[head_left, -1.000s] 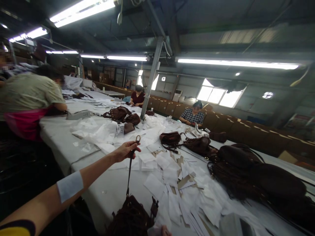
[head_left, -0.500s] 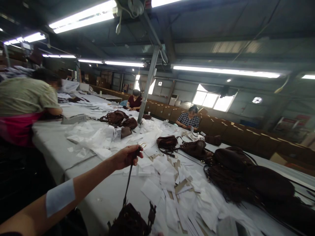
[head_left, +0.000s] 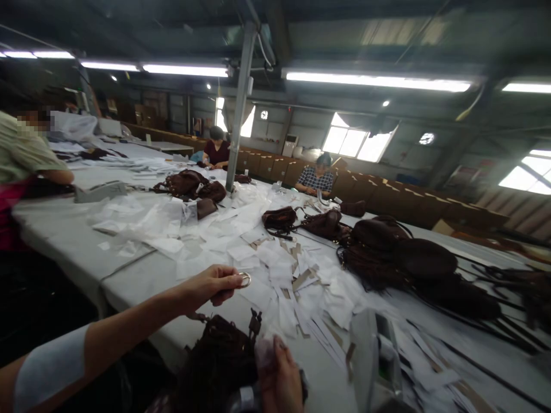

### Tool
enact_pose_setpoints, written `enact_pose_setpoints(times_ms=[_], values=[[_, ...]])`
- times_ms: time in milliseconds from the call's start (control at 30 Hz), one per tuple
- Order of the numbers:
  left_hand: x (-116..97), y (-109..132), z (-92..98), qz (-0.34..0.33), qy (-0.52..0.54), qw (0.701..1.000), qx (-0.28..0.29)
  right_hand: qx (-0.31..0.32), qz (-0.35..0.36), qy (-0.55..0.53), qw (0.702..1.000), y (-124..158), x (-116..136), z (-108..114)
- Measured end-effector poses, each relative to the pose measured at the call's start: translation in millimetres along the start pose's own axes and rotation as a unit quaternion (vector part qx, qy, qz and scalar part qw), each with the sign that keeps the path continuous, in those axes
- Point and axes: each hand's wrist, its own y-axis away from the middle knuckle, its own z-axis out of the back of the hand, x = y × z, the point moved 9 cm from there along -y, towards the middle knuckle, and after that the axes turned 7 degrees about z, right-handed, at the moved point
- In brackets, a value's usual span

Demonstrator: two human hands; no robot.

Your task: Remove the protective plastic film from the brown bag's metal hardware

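Fringed brown bag [head_left: 226,351] at approx. 7 o'clock (all posns read from view centre), low in view by the near edge of the white table [head_left: 135,289]; whether it rests there or is held clear can't be told. L hand [head_left: 215,284], betw. 7 & 8 o'clock: closed in a pinch on a metal ring [head_left: 245,280], which pokes out at the hand's 3 o'clock side, over the table. R hand [head_left: 283,374], approx. 6 o'clock: bent close beside the bag, at the bag's 3 o'clock side, next to clear film [head_left: 266,350]; crop & blur hide whether it grips film, bag or neither. Surroundings: loose paper sheets [head_left: 278,264] at 6 o'clock, nearer centre; grey device [head_left: 365,358] betw. 4 & 5; more brown bags [head_left: 426,261] betw. 3 & 4; co-worker in checked shirt [head_left: 316,179] at 2; co-worker in dark red top [head_left: 216,152] at 10. Step in hand, as judged: ring held out from the bag, w/ R hand prob. steadying the latter; any join betw. ring & bag isn't visible. Next move, likewise judged, calls for a firm pinch on the ring, a steady R hand, & the bag kept off the sheets at its 1 o'clock
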Motion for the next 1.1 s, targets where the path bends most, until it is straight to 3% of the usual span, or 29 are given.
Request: enact_pose_setpoints(times_ms=[133, 267, 633, 1100], values=[[58, 15, -25.2, 0.046, 0.01, 0.999, 0.026, -0.053, -0.118, -0.168, 0.977, 8, -11, -10], [92, 24, -46.6, 0.041, -0.001, 0.998, 0.049, -0.073, -0.15, -0.179, 0.97, 12, -13, -15], [91, 22, -43.1, -0.031, -0.14, 0.99, -0.014, -0.094, -0.029, -0.113, 0.989, 12, 1, -13], [85, 25, -35.8, -0.073, -0.292, 0.948, -0.103, -0.079, -0.066, -0.148, 0.984, 30, -7, -35]])
